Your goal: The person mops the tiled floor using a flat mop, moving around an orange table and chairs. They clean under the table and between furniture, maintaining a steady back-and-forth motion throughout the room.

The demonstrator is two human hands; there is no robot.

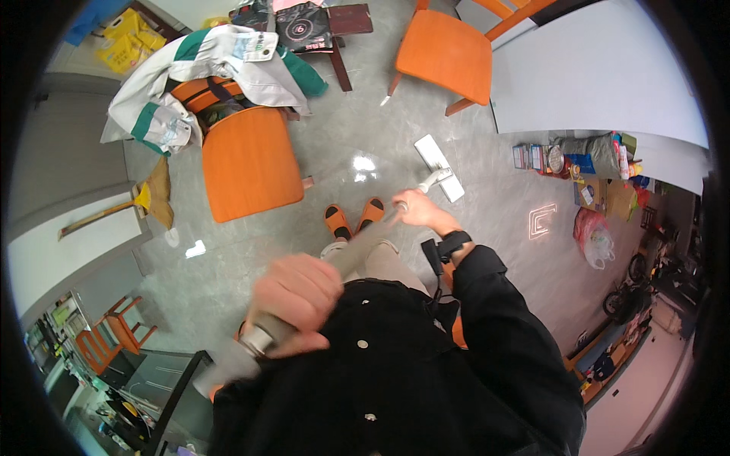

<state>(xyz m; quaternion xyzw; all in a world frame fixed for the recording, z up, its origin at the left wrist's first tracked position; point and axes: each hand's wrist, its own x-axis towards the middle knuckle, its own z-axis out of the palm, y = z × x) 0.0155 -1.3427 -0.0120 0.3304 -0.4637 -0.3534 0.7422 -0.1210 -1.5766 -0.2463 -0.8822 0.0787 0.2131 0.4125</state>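
Note:
A flat mop with a white head (pixel 432 153) lies on the glossy grey tiled floor (pixel 353 125) ahead of my feet, slightly right. Its grey handle (pixel 362 248) slants back across my body, blurred in the middle. Low on the pole, my right hand (pixel 419 210) is wrapped around it near the head joint. My left hand (pixel 299 299), also blurred, grips the upper part close to my chest. Beyond it, the handle's far end (pixel 234 362) sticks out to the lower left. Orange and black slippers (pixel 337 221) are on my feet, below the pole.
An orange chair (pixel 251 162) with a white and green jacket (pixel 251 71) over its back stands front left. Another orange chair (pixel 445 54) is front right, by a white table (pixel 593 62). A broom (pixel 157 194) leans at the left; a plastic bag (pixel 593 239) sits right.

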